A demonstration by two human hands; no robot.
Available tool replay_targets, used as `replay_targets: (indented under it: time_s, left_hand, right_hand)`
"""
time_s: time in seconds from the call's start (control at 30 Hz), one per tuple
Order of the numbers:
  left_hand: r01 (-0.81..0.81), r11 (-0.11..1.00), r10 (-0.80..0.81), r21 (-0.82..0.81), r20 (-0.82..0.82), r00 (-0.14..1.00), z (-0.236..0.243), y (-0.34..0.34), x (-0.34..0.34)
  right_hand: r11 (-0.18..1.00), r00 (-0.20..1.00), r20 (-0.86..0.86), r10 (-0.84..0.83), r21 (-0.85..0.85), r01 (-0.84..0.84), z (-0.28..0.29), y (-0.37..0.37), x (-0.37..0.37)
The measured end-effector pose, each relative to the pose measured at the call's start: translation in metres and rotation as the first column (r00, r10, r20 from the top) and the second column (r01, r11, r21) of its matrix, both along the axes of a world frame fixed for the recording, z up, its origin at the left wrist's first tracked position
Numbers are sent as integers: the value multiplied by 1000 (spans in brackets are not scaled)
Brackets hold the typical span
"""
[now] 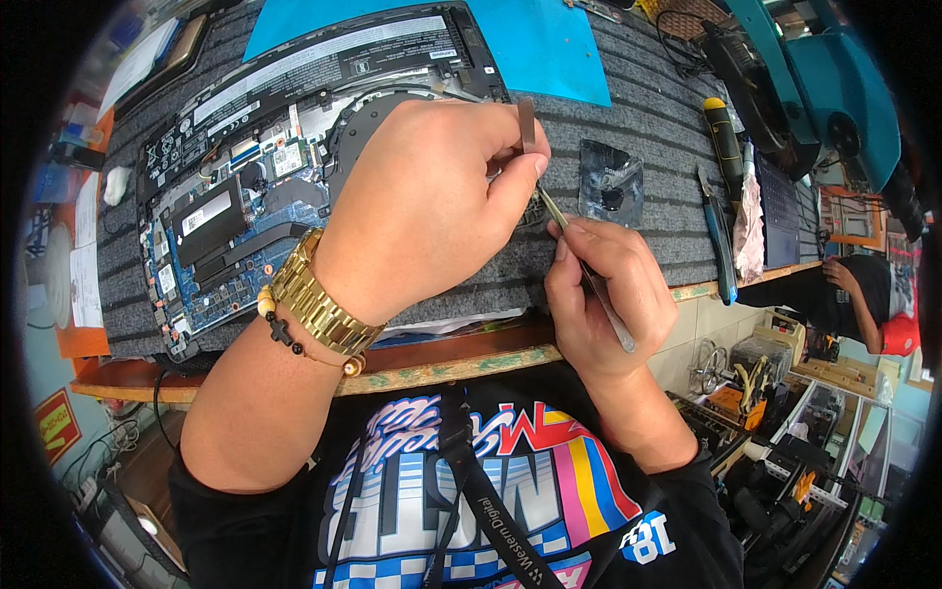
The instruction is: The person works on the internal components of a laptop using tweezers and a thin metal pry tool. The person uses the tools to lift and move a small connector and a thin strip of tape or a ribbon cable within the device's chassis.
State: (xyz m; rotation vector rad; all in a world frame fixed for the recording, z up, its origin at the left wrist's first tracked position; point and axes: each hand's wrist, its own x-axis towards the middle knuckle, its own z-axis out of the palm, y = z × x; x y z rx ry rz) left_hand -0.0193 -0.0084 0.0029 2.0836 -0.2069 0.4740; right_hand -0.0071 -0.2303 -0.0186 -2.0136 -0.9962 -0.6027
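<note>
My left hand (432,187), with a gold watch (324,299) and bead bracelet on its wrist, is closed over the right side of an opened laptop (260,201). Between its thumb and finger a narrow, flat brownish-grey strip (527,126) sticks up; its lower end is hidden. Slim metal tweezers (605,309) slant through my right hand (618,285), which is closed around them. Their tips point up toward my left thumb. The laptop's long black battery (324,69), blue circuit board and black fan are exposed. My left hand hides part of the fan.
A small dark plastic pouch (610,185) lies right of my hands on the grey striped mat (657,157). Beyond are a blue sheet (549,49), yellow-black screwdriver (724,147), blue-handled pliers (719,240) and teal equipment (824,88). Another person's arm (856,299) shows at far right.
</note>
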Motion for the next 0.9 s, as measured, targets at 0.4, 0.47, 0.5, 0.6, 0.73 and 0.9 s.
replay_targets:
  time_s: [0.4, 0.47, 0.5, 0.6, 0.73, 0.9]
  left_hand:
    - [-14, 1000, 14, 3, -27, 1000, 1, -1, 0]
    - [-13, 1000, 13, 6, -6, 1000, -1, 0, 1]
    - [-12, 1000, 12, 9, 15, 1000, -2, 0, 1]
    - [-7, 1000, 7, 12, 6, 1000, -2, 0, 0]
    - [-6, 1000, 6, 1, -10, 1000, -2, 0, 0]
    - [-3, 1000, 3, 9, -16, 1000, -1, -1, 0]
  right_hand:
    - [1000, 1000, 12, 8, -5, -8, -2, 0, 2]
    - [1000, 1000, 1, 2, 0, -2, -5, -1, 1]
    - [1000, 1000, -4, 1, 25, -1, -7, -1, 0]
    - [999, 1000, -3, -8, 42, 8, -7, -2, -1]
    - [999, 1000, 12, -6, 35, 5, -7, -1, 0]
    - [1000, 1000, 8, -2, 17, 1, -4, -1, 0]
